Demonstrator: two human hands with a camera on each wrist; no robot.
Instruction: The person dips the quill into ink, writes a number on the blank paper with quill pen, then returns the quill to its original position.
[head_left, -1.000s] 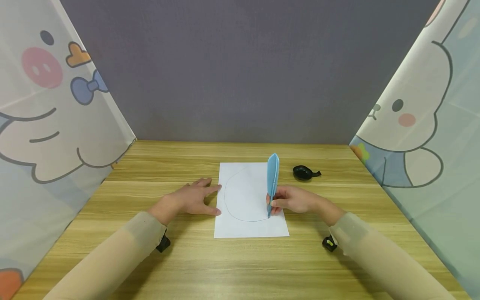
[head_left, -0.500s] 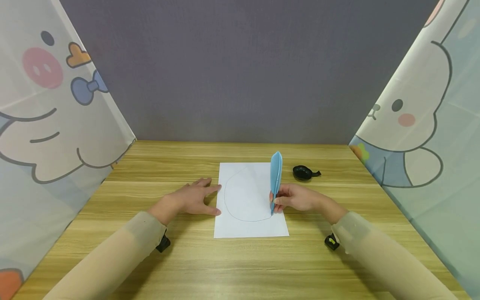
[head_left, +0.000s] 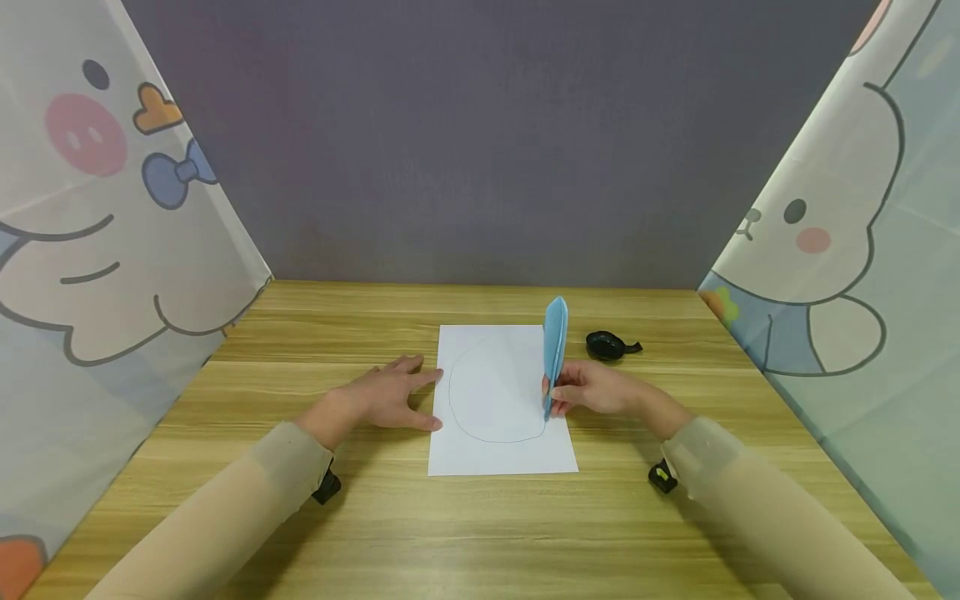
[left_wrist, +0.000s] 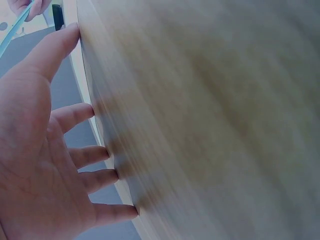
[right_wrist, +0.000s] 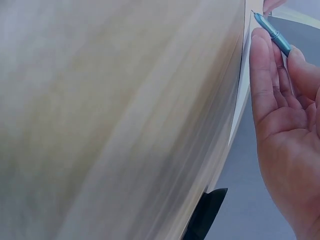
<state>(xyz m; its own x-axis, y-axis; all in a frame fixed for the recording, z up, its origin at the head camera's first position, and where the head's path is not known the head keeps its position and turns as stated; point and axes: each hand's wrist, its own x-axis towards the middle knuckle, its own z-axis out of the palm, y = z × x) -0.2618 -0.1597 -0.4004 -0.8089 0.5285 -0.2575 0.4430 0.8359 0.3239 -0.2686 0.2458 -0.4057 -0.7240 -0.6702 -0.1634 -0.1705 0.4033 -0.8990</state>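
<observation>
Right hand [head_left: 600,390]: you've got it clamped on the pen, thumb on one side and fingers on the other, low on the shaft, just above the nib.
Feather pen [head_left: 555,337]: there it is, pale blue, feather end up and nib down, tilted, its tip over the sheet's right part, a little in from the right edge.
Line [head_left: 450,392]: thin and curved, it runs from near the sheet's far edge, round the left side and bottom, right to your nib.
Left hand [head_left: 378,398]: fingers spread wide apart, gripping nothing; your thumb and index tips touch the sheet's left edge, the other fingertips rest on the wood, and the palm is arched clear.
Sheet [head_left: 498,458]: white, flat, around the middle of the worktop [head_left: 480,542], closer to the far edge than the near one.
Black pan [head_left: 604,345]: small, beyond your right hand, past the sheet's far right corner, handle towards the worktop's right edge.
</observation>
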